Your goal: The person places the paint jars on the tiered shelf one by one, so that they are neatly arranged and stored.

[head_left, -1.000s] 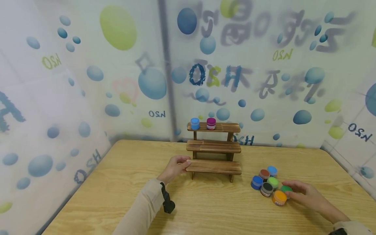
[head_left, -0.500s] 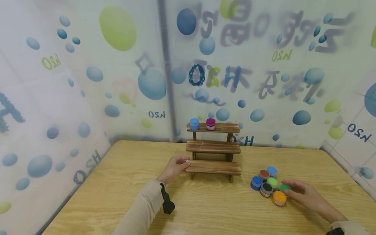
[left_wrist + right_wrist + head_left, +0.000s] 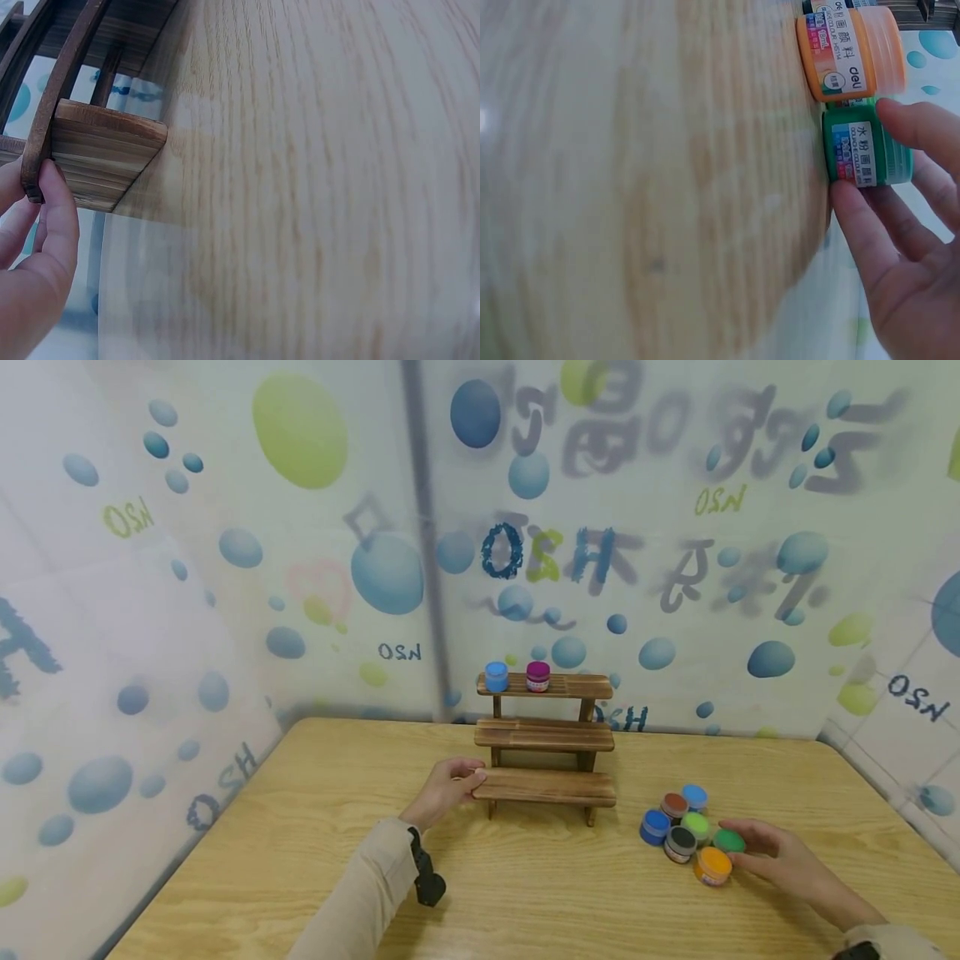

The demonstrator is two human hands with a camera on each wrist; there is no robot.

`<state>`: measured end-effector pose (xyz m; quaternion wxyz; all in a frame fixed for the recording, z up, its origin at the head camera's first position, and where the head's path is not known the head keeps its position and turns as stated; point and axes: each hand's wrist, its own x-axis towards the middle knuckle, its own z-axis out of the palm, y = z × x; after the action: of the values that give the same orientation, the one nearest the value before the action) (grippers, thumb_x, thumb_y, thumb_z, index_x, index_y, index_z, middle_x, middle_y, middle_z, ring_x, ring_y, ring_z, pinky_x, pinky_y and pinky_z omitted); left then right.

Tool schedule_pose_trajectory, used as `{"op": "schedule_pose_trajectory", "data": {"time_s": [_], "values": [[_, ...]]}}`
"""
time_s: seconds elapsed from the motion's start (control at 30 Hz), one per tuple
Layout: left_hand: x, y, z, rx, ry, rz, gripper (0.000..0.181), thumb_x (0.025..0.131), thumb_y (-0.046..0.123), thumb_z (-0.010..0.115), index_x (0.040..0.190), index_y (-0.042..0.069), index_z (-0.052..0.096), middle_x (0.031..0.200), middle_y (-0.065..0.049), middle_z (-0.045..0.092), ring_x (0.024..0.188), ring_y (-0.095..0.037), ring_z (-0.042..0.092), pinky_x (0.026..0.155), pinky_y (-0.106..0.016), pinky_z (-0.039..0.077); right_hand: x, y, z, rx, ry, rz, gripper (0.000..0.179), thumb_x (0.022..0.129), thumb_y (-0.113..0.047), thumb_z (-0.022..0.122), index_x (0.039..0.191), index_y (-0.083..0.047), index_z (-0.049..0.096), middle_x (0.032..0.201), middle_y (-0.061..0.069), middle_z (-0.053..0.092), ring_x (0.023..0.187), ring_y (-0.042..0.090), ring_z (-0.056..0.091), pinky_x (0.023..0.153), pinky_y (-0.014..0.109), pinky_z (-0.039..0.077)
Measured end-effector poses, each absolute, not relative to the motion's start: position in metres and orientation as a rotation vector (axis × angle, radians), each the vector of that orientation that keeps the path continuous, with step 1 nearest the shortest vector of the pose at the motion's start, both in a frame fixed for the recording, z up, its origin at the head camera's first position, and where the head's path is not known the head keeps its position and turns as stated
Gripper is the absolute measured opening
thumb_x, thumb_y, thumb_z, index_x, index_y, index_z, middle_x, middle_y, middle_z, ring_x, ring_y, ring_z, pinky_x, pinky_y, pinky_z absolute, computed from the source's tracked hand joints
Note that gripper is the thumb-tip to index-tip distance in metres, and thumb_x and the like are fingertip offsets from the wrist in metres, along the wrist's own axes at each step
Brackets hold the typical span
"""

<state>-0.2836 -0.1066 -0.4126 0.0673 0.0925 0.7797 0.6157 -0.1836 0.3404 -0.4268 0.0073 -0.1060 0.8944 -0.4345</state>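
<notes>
While both hands are occupied, notes run from the left. Left hand [image 3: 447, 787]: thumb and fingers nearly together, parted only by the wood, pinching the left end of the lowest plank of the rack [image 3: 545, 735]. Rack stands upright, just right of those fingertips. Steady, light pressure seems right here; bearing down on the overhang might rock the purple jar [image 3: 537, 677] and the sky-blue jar [image 3: 497, 677], both on the top plank, above and right of the same fingers.

Next, left of the other hand's fingers: the blue jar [image 3: 656, 827], the black jar [image 3: 680, 844], then, closer in, the lime jar [image 3: 696, 827]. Orange jar [image 3: 713, 867] sits just beside the thumb, on the person's side.

Right hand [image 3: 783, 864], last: fingers curved, parted by about the jar's breadth, thumb opposite, gripping the green jar [image 3: 862, 150] (how hard, I cannot tell). Jar upright on the table [image 3: 525, 893], between the fingertips. Best handling, I judge: an even squeeze, and any lift straight up, since a sideways drag could knock the orange neighbour.
</notes>
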Motion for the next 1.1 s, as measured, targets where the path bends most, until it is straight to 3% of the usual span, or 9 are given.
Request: {"op": "schedule_pose_trajectory", "data": {"time_s": [0.4, 0.47, 0.6, 0.7, 0.87, 1.1], "values": [[-0.271, -0.105, -0.397, 0.319, 2.314, 1.860, 0.028, 0.089, 0.007, 0.053, 0.113, -0.009, 0.053, 0.091, -0.014, 0.054, 0.075, -0.014, 0.051, 0.068, -0.033, 0.050, -0.178, 0.341, -0.421, -0.247, 2.853, -1.263, 0.045, 0.086, -0.020, 0.059, 0.120, 0.008, 0.048, 0.111, 0.016, 0.055, 0.084, -0.008, 0.047, 0.067, 0.021, 0.046], [-0.267, -0.104, -0.392, 0.323, 2.321, 1.848, 0.028, 0.090, 0.006, 0.051, 0.113, -0.010, 0.052, 0.093, -0.016, 0.053, 0.075, -0.015, 0.050, 0.069, -0.034, 0.050, -0.178, 0.342, -0.419, -0.256, 2.853, -1.278, 0.044, 0.087, -0.019, 0.058, 0.120, 0.008, 0.047, 0.107, 0.008, 0.057, 0.083, -0.007, 0.048, 0.065, 0.022, 0.046], [-0.265, -0.103, -0.389, 0.326, 2.330, 1.838, 0.029, 0.090, 0.005, 0.051, 0.114, -0.011, 0.051, 0.093, -0.018, 0.053, 0.075, -0.015, 0.050, 0.071, -0.037, 0.049, -0.179, 0.347, -0.413, -0.311, 2.862, -1.323, 0.039, 0.088, -0.015, 0.056, 0.119, 0.007, 0.048, 0.098, -0.020, 0.054, 0.083, -0.006, 0.049, 0.065, 0.021, 0.046], [-0.270, -0.105, -0.396, 0.336, 2.325, 1.850, 0.029, 0.090, 0.006, 0.052, 0.114, -0.010, 0.052, 0.092, -0.016, 0.054, 0.075, -0.014, 0.050, 0.070, -0.038, 0.049, -0.182, 0.350, -0.407, -0.354, 2.859, -1.366, 0.034, 0.088, -0.012, 0.055, 0.119, 0.002, 0.051, 0.096, -0.030, 0.049, 0.083, -0.008, 0.049, 0.064, 0.021, 0.047], [-0.280, -0.107, -0.410, 0.330, 2.325, 1.867, 0.030, 0.089, 0.010, 0.054, 0.113, -0.006, 0.054, 0.090, -0.012, 0.054, 0.074, -0.013, 0.051, 0.069, -0.036, 0.050, -0.184, 0.350, -0.394, -0.386, 2.897, -1.381, 0.030, 0.088, -0.010, 0.056, 0.118, -0.013, 0.055, 0.097, -0.028, 0.051, 0.083, -0.008, 0.050, 0.063, 0.022, 0.048], [-0.282, -0.106, -0.413, 0.296, 2.317, 1.893, 0.027, 0.088, 0.008, 0.054, 0.112, -0.006, 0.054, 0.087, -0.009, 0.054, 0.072, -0.013, 0.052, 0.066, -0.031, 0.050, -0.191, 0.340, -0.365, -0.421, 2.998, -1.254, 0.040, 0.088, -0.017, 0.057, 0.123, -0.002, 0.048, 0.101, -0.027, 0.048, 0.086, -0.008, 0.048, 0.064, 0.022, 0.046]]}}
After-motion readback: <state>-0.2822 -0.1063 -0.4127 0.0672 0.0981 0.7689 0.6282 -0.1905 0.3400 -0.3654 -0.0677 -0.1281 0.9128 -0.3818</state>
